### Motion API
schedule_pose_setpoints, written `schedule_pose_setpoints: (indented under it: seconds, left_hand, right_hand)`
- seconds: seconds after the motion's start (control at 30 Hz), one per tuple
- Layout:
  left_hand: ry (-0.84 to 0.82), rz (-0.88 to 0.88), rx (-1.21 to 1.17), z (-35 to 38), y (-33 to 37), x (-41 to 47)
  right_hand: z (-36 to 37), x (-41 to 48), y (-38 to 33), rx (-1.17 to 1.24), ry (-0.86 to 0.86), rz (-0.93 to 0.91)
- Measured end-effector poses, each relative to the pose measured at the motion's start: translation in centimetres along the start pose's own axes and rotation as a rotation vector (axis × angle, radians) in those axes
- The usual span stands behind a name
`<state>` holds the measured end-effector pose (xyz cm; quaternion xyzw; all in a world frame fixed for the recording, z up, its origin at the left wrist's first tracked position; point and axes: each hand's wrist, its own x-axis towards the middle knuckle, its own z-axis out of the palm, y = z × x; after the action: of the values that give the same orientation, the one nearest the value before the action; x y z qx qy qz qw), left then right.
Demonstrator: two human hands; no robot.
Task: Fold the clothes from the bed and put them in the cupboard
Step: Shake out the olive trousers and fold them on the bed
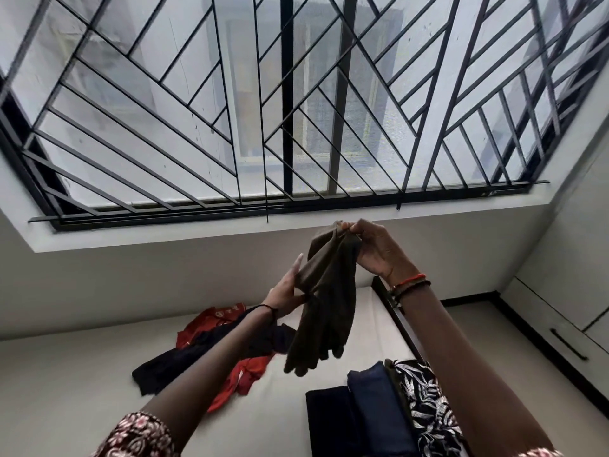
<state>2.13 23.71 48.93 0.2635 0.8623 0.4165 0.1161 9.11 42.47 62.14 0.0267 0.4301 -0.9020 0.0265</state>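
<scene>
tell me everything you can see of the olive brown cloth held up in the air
The dark olive-brown soft cloth garment hangs in the air above the white bed, bunched and creased lengthwise, not yet folded flat. It looks thin and limp. The right hand pinches its gathered top end; the left hand holds its left edge midway down. Its lower end dangles free in loose flaps.

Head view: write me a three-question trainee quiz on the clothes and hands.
1. True or false: the olive-brown fabric garment lies flat on the cream bed.
2. Which pinches its top edge: A left hand, B right hand?
3. Fill in: the unfolded red cloth lies to the ___ of the folded navy cloth.
Key: 1 false; 2 B; 3 left.
</scene>
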Motion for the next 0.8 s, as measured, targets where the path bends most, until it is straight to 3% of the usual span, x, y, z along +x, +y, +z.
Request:
schedule_pose_setpoints:
  seconds: [0.13, 0.23, 0.4, 0.5, 0.6, 0.73, 0.8]
  left_hand:
    - [-0.005, 0.008, 0.242, -0.9, 0.4, 1.7]
    - [0.021, -0.01, 0.217, -2.5, 0.7, 2.5]
    - [0.162, 0.069, -0.201, -7.3, 3.4, 2.6]
    - [0.096, 0.02, -0.506, -9.5, 5.8, 2.7]
    - [0.023, 0.052, -0.557, -10.1, 7.4, 3.4]
    - [0.051, 0.072, -0.642, -9.8, 9.7, 4.3]
    - [0.029, 0.105, -0.689, -9.9, 11.0, 4.4]
  right_hand:
    - [0.5, -1.0, -0.8, -0.039, -0.037, -0.031]
    - [-0.7, -1.4, -1.1, -0.075, -0.02, -0.043]
    - [-4.6, -2.5, -0.6, -0.2, 0.108, -0.038]
    - [-6.5, -2.5, 0.5, -0.281, 0.202, -0.016]
    - [-6.9, -2.4, 1.9, -0.401, 0.177, 0.019]
    - [-6.3, -1.9, 2.6, -0.627, 0.007, 0.086]
    - [-5.6, -1.4, 2.2, -0.774, 0.01, 0.043]
